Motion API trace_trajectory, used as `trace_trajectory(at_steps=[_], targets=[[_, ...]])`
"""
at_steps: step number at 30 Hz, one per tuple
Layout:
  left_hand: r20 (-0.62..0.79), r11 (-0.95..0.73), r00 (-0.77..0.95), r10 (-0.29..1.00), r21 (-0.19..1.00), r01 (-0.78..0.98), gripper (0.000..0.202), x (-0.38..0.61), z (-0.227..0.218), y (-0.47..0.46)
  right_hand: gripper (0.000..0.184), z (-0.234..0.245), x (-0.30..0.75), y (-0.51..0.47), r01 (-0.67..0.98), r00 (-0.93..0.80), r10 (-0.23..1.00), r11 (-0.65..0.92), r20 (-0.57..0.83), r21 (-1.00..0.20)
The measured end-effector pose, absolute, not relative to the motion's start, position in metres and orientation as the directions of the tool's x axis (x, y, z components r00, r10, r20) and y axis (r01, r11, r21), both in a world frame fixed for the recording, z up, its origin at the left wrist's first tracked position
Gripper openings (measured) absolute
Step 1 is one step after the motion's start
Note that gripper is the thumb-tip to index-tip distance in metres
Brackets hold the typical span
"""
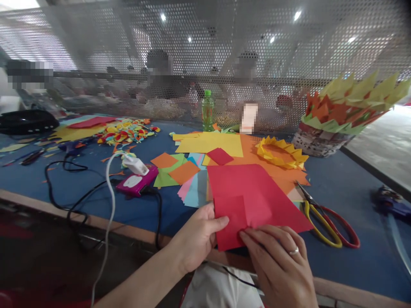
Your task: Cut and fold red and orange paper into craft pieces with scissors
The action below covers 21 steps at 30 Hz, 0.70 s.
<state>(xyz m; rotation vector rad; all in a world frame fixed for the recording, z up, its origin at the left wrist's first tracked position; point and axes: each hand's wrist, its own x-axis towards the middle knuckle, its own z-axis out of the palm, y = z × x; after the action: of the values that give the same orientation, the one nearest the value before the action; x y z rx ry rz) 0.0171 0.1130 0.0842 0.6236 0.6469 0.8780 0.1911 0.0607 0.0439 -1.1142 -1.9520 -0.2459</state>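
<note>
Left hand point(195, 239) pinches the red paper point(253, 201) by its near-left edge, thumb on top — steadying it, I'd say — while the right hand point(279, 261) presses fingertips flat on the folded flap at the front edge of the tabletop point(346, 179); scissors point(324, 222) lie just right, within reach

The blue table point(340, 184) has its biggest bare patch on the right side, between the scissors point(324, 222) near the front edge and the basket point(316, 143) at the back right corner (a glue gun point(388, 201) lies by the right edge). Paper sheets point(221, 143) and a yellow paper ring point(281, 155) fill the middle, and the red sheet point(253, 192) covers the front middle. On the left, black cables point(61, 194), a white cable point(111, 205) and a pink box point(138, 182) cross the front part, with some blue showing between them. A mesh wall point(205, 51) shuts the back edge, with a green bottle point(207, 111) just in front of it.
</note>
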Motion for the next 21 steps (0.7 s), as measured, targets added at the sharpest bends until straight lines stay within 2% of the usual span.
trace_trajectory(at_steps=[7,21], targets=[[-0.275,0.492,0.462,0.843,0.741,-0.458,0.043,0.0183,0.0876,0.1144,0.025,0.0461,0.193,0.0608,0.782,-0.25,0.611,0.585,0.751,-0.215],[-0.258,0.509,0.498,0.827,0.72,-0.471,0.049,0.0165,0.0842,0.1119,0.024,0.0423,0.1937,0.0596,0.779,-0.257,0.576,0.599,0.776,-0.187]])
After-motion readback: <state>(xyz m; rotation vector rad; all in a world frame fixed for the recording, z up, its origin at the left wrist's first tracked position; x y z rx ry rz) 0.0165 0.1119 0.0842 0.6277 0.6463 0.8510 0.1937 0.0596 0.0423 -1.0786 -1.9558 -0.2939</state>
